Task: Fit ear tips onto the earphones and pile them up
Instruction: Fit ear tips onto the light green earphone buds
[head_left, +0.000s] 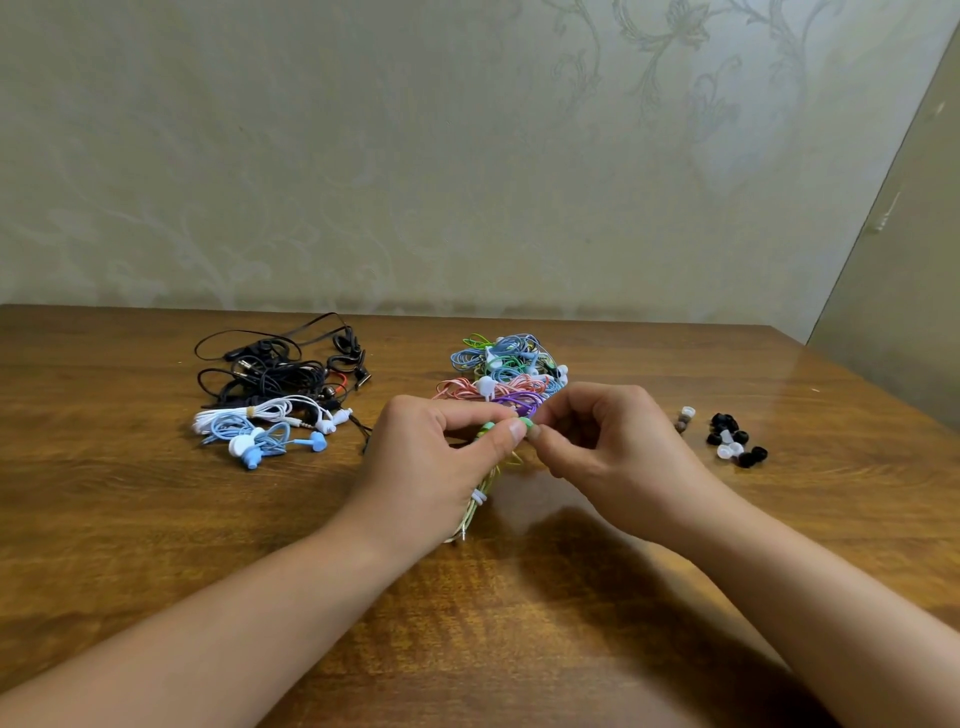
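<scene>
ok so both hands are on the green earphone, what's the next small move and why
Probably press the tip home on the green earbud: the left hand holds the bud, the right hand pinches at its end, and the fingers hide whether the tip is seated yet.

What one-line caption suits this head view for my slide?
Both hands pinch a green earphone between two earphone piles.

Wooden table (156, 519) against patterned wall (363, 156).
</scene>
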